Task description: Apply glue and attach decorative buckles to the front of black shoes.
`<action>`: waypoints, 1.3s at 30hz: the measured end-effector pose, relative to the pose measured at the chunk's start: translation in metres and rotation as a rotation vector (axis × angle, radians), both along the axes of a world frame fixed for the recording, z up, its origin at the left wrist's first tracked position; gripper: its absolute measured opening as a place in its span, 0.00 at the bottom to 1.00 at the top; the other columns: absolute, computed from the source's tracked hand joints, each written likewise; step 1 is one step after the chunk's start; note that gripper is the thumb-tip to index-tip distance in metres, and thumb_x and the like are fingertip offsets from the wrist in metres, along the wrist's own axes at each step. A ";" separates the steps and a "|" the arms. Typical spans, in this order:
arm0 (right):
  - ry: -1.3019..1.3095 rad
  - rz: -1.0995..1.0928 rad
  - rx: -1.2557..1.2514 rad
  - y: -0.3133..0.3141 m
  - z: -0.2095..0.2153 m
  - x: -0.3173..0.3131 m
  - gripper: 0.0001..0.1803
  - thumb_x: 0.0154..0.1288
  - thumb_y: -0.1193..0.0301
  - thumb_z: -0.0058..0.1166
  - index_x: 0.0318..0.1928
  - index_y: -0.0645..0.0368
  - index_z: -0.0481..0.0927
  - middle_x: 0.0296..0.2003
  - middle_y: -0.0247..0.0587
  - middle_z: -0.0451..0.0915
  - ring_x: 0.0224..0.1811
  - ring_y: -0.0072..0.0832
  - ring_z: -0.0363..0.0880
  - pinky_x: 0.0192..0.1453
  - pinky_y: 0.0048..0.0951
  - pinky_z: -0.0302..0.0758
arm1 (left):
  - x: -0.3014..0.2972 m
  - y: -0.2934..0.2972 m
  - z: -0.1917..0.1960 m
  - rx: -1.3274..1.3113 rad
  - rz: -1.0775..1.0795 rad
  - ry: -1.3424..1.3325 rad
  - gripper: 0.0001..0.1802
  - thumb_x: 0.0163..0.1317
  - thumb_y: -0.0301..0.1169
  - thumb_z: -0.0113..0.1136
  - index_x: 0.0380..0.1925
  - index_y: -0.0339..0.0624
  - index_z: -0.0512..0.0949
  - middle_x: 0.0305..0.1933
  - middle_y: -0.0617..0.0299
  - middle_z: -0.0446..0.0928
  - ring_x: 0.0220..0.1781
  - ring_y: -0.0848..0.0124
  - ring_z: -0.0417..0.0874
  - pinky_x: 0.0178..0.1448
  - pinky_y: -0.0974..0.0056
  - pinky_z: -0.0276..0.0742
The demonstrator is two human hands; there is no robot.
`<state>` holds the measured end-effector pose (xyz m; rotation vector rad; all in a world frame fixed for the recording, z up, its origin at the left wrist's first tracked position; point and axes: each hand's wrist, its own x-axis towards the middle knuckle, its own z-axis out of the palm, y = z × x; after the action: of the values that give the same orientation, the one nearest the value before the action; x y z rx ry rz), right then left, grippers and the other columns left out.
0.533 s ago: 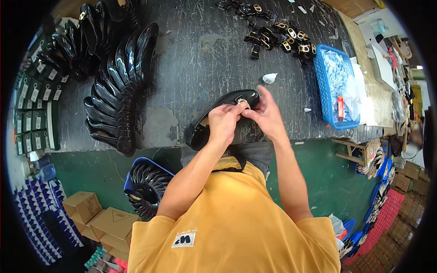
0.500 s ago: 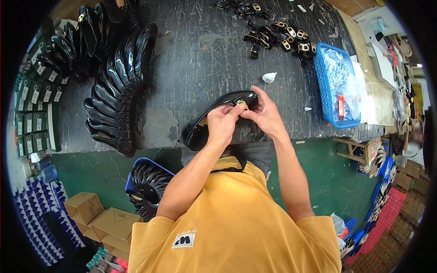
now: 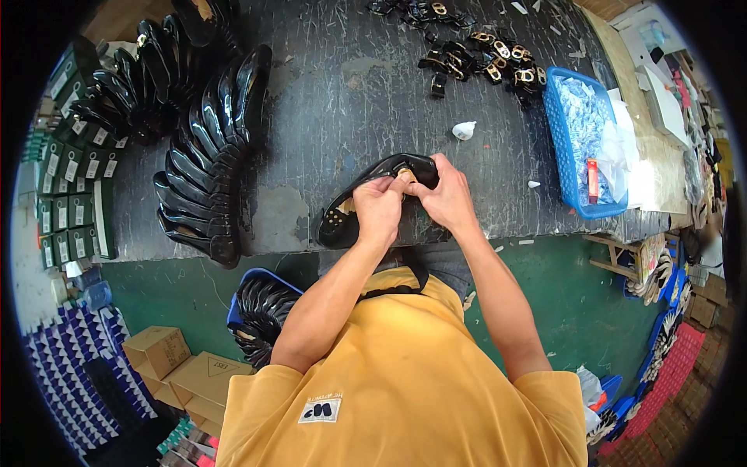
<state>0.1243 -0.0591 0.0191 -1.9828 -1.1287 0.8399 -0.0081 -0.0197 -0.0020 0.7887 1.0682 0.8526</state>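
A glossy black shoe [image 3: 336, 224] lies slanted near the table's front edge, with small studs on the sole at its left end. My left hand [image 3: 378, 208] is closed over its middle, thumb and fingertips pinched beside a small gold buckle piece on the upper. Across from it, my right hand [image 3: 449, 199] grips the right end, fingers behind and thumb pressing in close to the left thumb. The fingertips hide most of the buckle and the shoe's opening.
A curved row of black shoes [image 3: 204, 175] stands at the left. Black straps with gold buckles [image 3: 498, 62] lie at the far right, near a blue basket [image 3: 554, 128] of packets. A small white object [image 3: 464, 130] lies beyond my hands. Below the table's edge is a blue bin [image 3: 233, 310] of shoes.
The shoe has tilted a little, so more of its studded sole shows. Both hands keep their grip, with thumbs shifted slightly at the buckle. The whole view has moved slightly.
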 end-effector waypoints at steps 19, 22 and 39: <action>-0.002 -0.248 0.433 -0.036 -0.057 0.026 0.15 0.69 0.75 0.63 0.55 0.64 0.82 0.40 0.39 0.83 0.41 0.24 0.83 0.46 0.26 0.80 | -0.169 0.068 0.074 1.442 -0.533 0.919 0.13 0.53 0.36 0.73 0.26 0.47 0.76 0.26 0.61 0.73 0.33 0.60 0.76 0.42 0.55 0.70; -0.130 -0.196 0.414 -0.035 -0.040 0.017 0.13 0.68 0.76 0.63 0.51 0.64 0.82 0.38 0.40 0.81 0.35 0.25 0.81 0.41 0.26 0.78 | -0.179 0.158 0.112 1.510 -0.029 1.009 0.14 0.56 0.33 0.73 0.25 0.41 0.75 0.27 0.53 0.72 0.33 0.53 0.75 0.40 0.51 0.68; -0.191 -0.143 0.396 -0.018 -0.026 0.011 0.10 0.64 0.80 0.63 0.46 0.65 0.83 0.38 0.40 0.80 0.31 0.24 0.77 0.37 0.24 0.77 | -0.276 0.389 0.066 1.150 0.460 1.488 0.23 0.71 0.45 0.57 0.55 0.39 0.73 0.47 0.47 0.84 0.49 0.48 0.83 0.57 0.46 0.66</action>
<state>0.1350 -0.0770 -0.0066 -1.8067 -1.1421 0.3252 -0.2839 0.3690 0.0639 2.4245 2.0958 1.2762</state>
